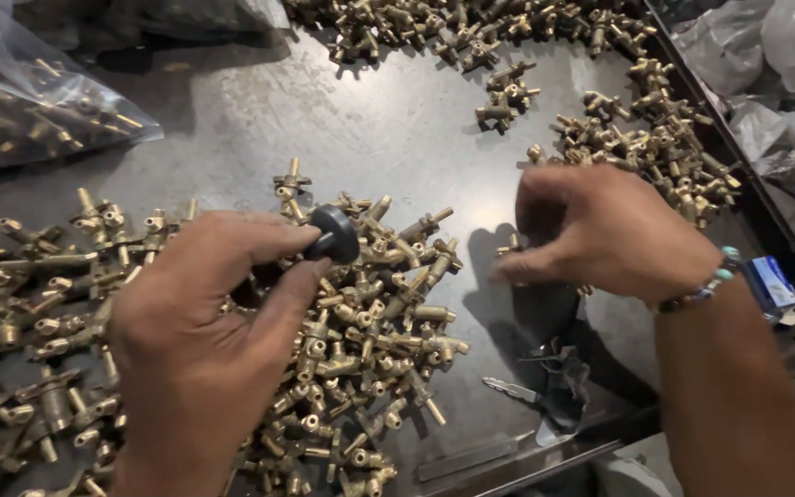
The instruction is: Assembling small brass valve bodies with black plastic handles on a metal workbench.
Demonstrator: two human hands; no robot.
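Observation:
My left hand pinches a round black knob between thumb and forefinger, above a big heap of brass valve fittings. My right hand hovers to the right with its fingers curled down around a small brass fitting, which is mostly hidden under the fingers. A beaded bracelet circles that wrist.
A grey metal tray holds everything. More brass fittings lie at the back and right. A clear bag of fittings sits at the far left. A key with a black strap lies near the front edge, a blue packet at right.

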